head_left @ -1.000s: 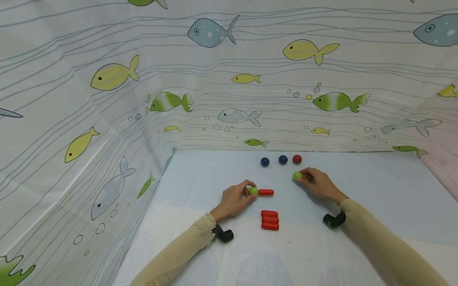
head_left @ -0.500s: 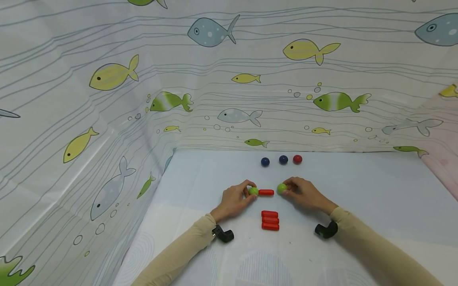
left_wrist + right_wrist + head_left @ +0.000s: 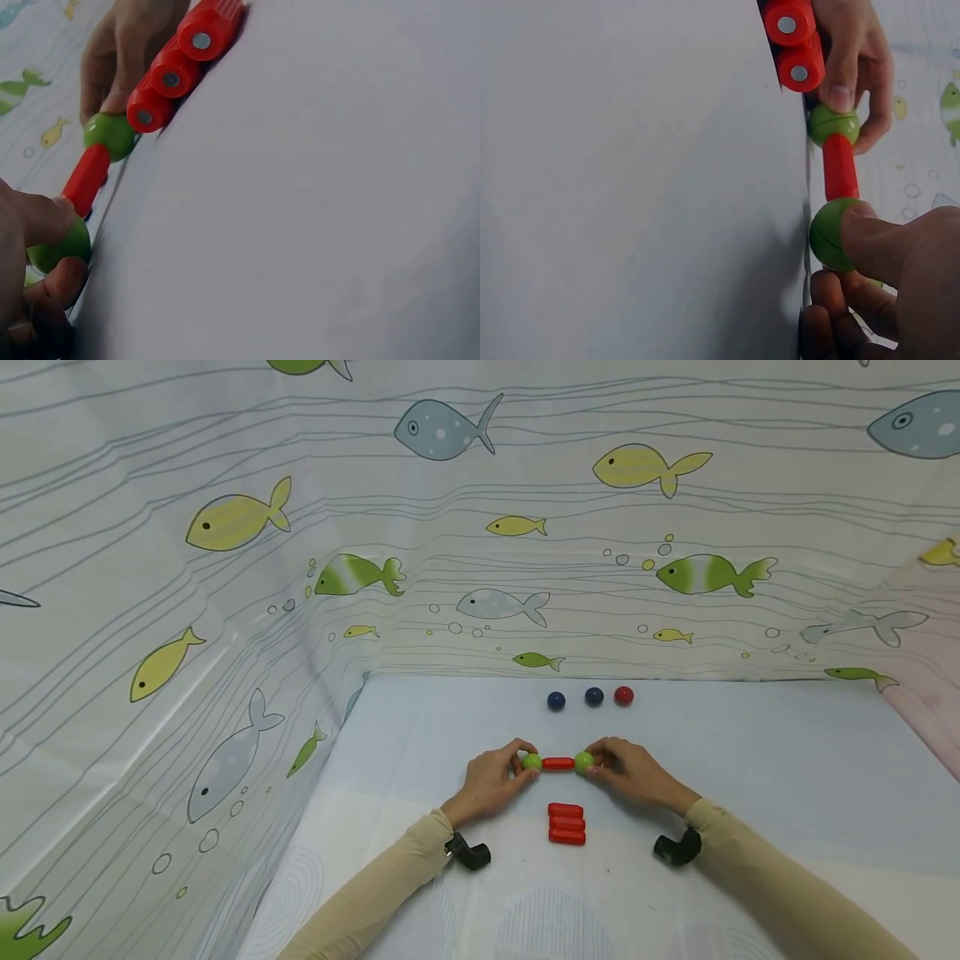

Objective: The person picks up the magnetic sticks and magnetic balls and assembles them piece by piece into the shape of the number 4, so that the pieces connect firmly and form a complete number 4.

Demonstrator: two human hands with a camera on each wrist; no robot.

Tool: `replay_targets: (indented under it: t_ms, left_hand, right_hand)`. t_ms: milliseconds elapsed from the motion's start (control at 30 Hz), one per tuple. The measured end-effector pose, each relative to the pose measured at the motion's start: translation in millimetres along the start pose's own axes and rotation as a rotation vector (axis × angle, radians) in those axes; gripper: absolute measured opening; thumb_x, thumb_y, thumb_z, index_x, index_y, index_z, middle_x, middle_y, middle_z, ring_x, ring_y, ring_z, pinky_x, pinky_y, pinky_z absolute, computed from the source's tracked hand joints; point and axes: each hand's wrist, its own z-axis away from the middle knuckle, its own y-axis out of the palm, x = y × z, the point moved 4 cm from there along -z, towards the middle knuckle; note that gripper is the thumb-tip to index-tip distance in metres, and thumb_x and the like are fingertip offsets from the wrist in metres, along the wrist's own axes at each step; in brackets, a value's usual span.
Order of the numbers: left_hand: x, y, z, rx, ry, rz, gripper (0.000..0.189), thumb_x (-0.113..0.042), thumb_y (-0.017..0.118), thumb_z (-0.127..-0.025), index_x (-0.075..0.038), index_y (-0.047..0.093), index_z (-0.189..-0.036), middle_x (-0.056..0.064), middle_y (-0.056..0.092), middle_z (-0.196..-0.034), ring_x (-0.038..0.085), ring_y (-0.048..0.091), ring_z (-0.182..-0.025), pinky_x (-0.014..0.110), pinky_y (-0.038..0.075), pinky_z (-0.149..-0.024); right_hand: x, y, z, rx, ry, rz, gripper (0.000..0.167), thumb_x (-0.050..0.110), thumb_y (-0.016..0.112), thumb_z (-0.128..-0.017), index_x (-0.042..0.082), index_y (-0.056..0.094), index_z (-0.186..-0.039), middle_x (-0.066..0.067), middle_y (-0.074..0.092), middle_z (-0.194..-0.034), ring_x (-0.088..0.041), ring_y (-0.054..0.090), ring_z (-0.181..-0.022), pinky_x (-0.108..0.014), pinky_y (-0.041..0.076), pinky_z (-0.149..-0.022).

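Note:
My left hand (image 3: 491, 779) pinches a green ball (image 3: 531, 762) between thumb and fingers. A short red rod (image 3: 558, 763) reaches from that ball to a second green ball (image 3: 584, 763), which my right hand (image 3: 632, 772) pinches from the right. Ball, rod and ball form one straight line, the rod's ends right at both balls in the wrist views. Nearer the person, three red rods (image 3: 567, 824) lie side by side; in the left wrist view their ends show round silver discs, one on the front rod (image 3: 201, 40).
Behind the hands, two dark blue balls (image 3: 594, 697) and a red ball (image 3: 623, 696) sit in a row on the white tabletop (image 3: 750, 760). A fish-print curtain (image 3: 480, 560) stands along the back and left. Each wrist wears a small black camera (image 3: 678, 847).
My right hand has come left and slightly toward the person with its green ball, up to the free end of the red rod. My left hand has stayed in place.

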Motion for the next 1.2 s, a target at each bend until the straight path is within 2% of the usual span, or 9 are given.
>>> replay_targets:
  t_ms: [267,433,667,800,1000,1200]
  left_hand:
    - [0.5,0.3,0.0,-0.02,0.008,0.01,0.031,-0.028,0.073,-0.101,-0.019,0.067,-0.129,-0.006,0.067,-0.08,0.002,0.046,-0.062,0.021,0.035,-0.059]
    - [2.0,0.3,-1.1,-0.062,-0.019,0.023,0.034,-0.028,0.074,-0.1,-0.015,0.067,-0.131,-0.005,0.069,-0.081,0.002,0.048,-0.062,0.022,0.037,-0.059]
    - [2.6,1.0,-4.7,-0.157,-0.096,0.015,0.036,-0.027,0.075,-0.098,-0.011,0.062,-0.127,-0.005,0.073,-0.079,0.007,0.061,-0.065,0.026,0.042,-0.059]
    - [2.1,1.0,-8.0,-0.189,-0.15,0.01,0.034,-0.029,0.075,-0.099,-0.012,0.06,-0.124,-0.006,0.071,-0.073,0.006,0.06,-0.062,0.027,0.042,-0.058]
    - [2.8,0.8,-15.2,-0.198,-0.243,0.051,0.03,-0.034,0.072,-0.101,-0.011,0.062,-0.118,-0.006,0.067,-0.066,0.004,0.054,-0.055,0.026,0.04,-0.054]
    - [10.3,2.6,-22.9,-0.192,-0.339,0.176,0.027,-0.036,0.07,-0.102,-0.013,0.062,-0.113,-0.009,0.069,-0.064,0.005,0.057,-0.043,0.028,0.043,-0.055]
  right_hand:
    - [3.9,-0.5,2.6,-0.012,-0.004,0.001,0.03,0.019,0.077,-0.099,0.004,0.069,-0.123,0.001,0.068,-0.102,-0.015,0.059,-0.096,-0.03,0.052,-0.086]
    - [5.9,0.1,2.1,-0.016,-0.002,-0.001,0.032,0.022,0.08,-0.096,0.004,0.07,-0.121,0.0,0.068,-0.102,-0.017,0.059,-0.096,-0.029,0.051,-0.085]
    - [7.7,3.6,1.3,-0.013,0.038,0.005,0.035,0.027,0.086,-0.091,0.009,0.071,-0.117,0.002,0.067,-0.099,-0.016,0.058,-0.095,-0.027,0.051,-0.085]
    - [10.8,6.4,1.5,-0.019,0.023,0.015,0.036,0.03,0.088,-0.089,0.009,0.072,-0.113,0.001,0.067,-0.099,-0.016,0.058,-0.094,-0.029,0.052,-0.084]
    - [17.3,11.0,0.3,0.007,-0.001,-0.003,0.034,0.034,0.086,-0.09,0.011,0.074,-0.112,0.004,0.068,-0.1,-0.013,0.059,-0.094,-0.028,0.053,-0.085]
    - [26.6,16.4,-2.0,0.044,-0.053,-0.051,0.025,0.028,0.082,-0.095,0.012,0.076,-0.113,0.006,0.071,-0.102,-0.011,0.062,-0.094,-0.027,0.055,-0.086]
